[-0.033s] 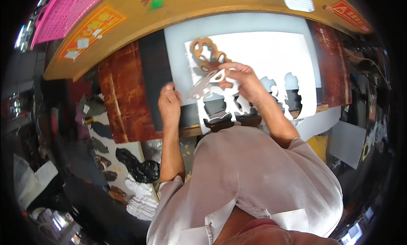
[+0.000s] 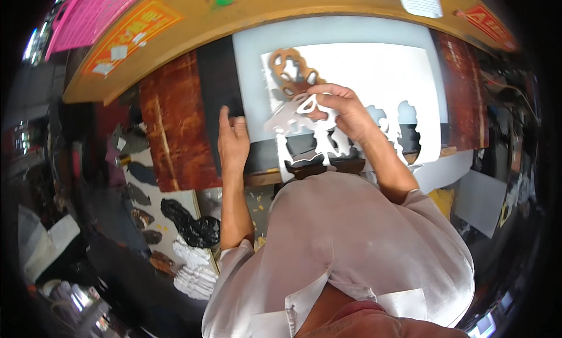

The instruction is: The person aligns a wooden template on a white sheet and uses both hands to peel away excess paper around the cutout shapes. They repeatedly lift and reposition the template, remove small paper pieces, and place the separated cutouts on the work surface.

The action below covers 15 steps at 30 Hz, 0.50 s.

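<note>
In my right hand (image 2: pixel 346 112) is a thin white cut-out piece (image 2: pixel 287 117) with holes and a scalloped edge, pinched between thumb and fingers. Just beyond those fingers, a brown openwork form (image 2: pixel 301 71) that looks like a cutting die rests on a white sheet (image 2: pixel 374 69). The sheet's near side has rounded gaps with narrow strips between them. My left hand (image 2: pixel 234 139) holds nothing; its index finger and thumb stand apart, over the dark strip left of the pale board (image 2: pixel 252 63). Part of the cut-out is hidden by my right fingers.
A yellow beam (image 2: pixel 281 25) with stickers and papers crosses behind the board. Reddish-brown wooden panels (image 2: pixel 170 127) flank the work surface. A pink plastic basket (image 2: pixel 88 19) sits at far left. Below left lie a black plastic bag (image 2: pixel 190 227) and a stack of white pieces (image 2: pixel 196 276).
My left index finger has stretched out away from the thumb. The right hand still holds the white cut-out, barely moved. The whole view has shifted slightly.
</note>
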### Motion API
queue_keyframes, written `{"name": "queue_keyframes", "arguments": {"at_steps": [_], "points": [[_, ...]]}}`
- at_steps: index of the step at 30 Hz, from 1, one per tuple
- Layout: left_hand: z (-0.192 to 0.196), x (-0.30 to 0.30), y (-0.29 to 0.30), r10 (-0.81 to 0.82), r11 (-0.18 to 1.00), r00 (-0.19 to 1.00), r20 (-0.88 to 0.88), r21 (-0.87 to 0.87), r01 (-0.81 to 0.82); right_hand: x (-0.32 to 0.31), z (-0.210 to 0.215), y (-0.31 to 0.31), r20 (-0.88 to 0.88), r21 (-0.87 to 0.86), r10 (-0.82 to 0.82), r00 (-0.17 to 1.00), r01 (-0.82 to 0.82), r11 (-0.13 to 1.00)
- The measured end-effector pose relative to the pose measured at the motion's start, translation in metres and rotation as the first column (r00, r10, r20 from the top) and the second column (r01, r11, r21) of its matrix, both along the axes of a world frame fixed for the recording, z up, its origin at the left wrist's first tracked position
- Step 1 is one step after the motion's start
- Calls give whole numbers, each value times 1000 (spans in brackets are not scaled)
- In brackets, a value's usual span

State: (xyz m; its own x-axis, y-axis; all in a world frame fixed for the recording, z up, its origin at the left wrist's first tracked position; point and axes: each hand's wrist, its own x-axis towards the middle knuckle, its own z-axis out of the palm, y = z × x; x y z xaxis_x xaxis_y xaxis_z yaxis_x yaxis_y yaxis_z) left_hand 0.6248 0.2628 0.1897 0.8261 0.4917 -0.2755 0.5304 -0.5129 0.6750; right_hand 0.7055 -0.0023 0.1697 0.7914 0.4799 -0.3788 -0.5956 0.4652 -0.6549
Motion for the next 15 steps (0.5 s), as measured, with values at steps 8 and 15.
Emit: {"name": "queue_keyframes", "arguments": {"at_steps": [8, 15], "points": [[-71, -16, -50, -495, 857, 843, 209, 279, 434, 17, 20, 35, 171, -141, 247, 954, -225, 964], [-102, -33, -25, -136, 987, 950, 282, -46, 156, 35, 39, 70, 219, -188, 294, 930, -256, 948]]}}
